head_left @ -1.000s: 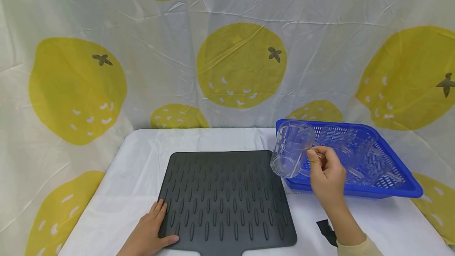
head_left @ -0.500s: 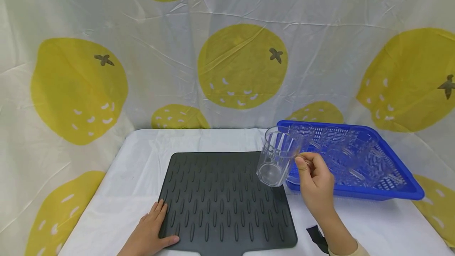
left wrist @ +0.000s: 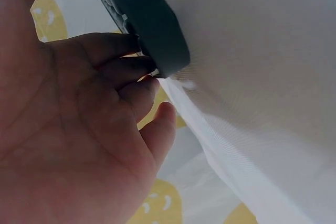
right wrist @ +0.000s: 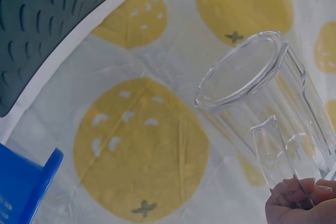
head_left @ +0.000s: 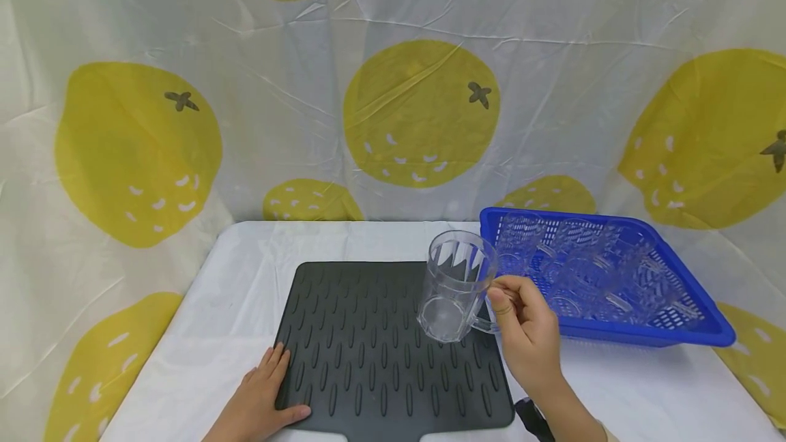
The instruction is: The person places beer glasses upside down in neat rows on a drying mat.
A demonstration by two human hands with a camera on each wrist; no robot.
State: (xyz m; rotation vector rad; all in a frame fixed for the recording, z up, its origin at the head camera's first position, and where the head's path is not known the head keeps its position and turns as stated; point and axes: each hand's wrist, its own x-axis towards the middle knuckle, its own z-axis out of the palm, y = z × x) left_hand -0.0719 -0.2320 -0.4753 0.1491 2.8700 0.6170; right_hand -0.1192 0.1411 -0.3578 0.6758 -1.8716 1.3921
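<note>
A clear faceted mug [head_left: 451, 295] hangs above the right part of a dark grey ridged mat [head_left: 362, 353], its mouth up and leaning slightly right. My right hand [head_left: 529, 336] pinches its handle between thumb and fingers. In the right wrist view, the mug [right wrist: 247, 85] shows its base and handle, with fingertips [right wrist: 299, 195] on the handle. My left hand [head_left: 260, 394] rests at the mat's left front edge, fingers extended along it and thumb on top. The left wrist view has the palm [left wrist: 79, 108] beside the mat's thick edge [left wrist: 152, 19], fingertips partly hidden behind it.
A blue perforated basket [head_left: 651, 336] at the back right holds several clear mugs [head_left: 592, 271]. A small black piece [head_left: 533, 421] lies by the right forearm. White cloth [head_left: 202, 346] covers the table, and a lemon-patterned curtain [head_left: 282, 108] hangs behind.
My right hand has carried the mug left and toward me, from over the basket's left edge to over the mat. The mug is now more upright. My left hand stays put.
</note>
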